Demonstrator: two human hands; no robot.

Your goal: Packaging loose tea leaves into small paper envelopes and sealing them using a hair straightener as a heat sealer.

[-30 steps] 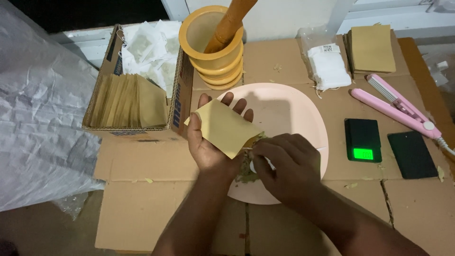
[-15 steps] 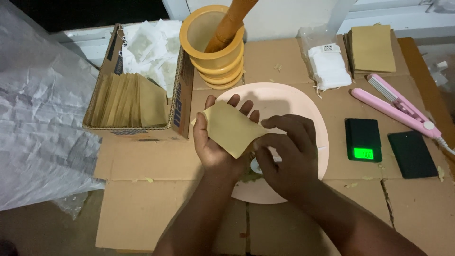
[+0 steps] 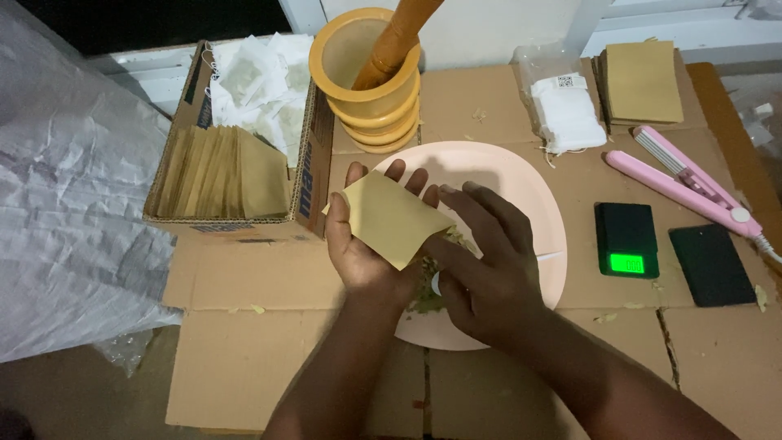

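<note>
Spreading wider than half a second ago, the right hand rests its loose fingers at the mouth of one tan pouch, cupped in the left hand over a pink plate. Beyond stand one scale, one pink sealer, one mortar and a box of pouches.

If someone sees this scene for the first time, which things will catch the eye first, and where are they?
In the middle, the left hand holds a tan paper envelope over a pale pink plate, with the right hand at the envelope's open end above greenish crumbled material. Behind the plate stands a yellow mortar with its pestle. To the right, a small scale shows a glowing green display.
</note>
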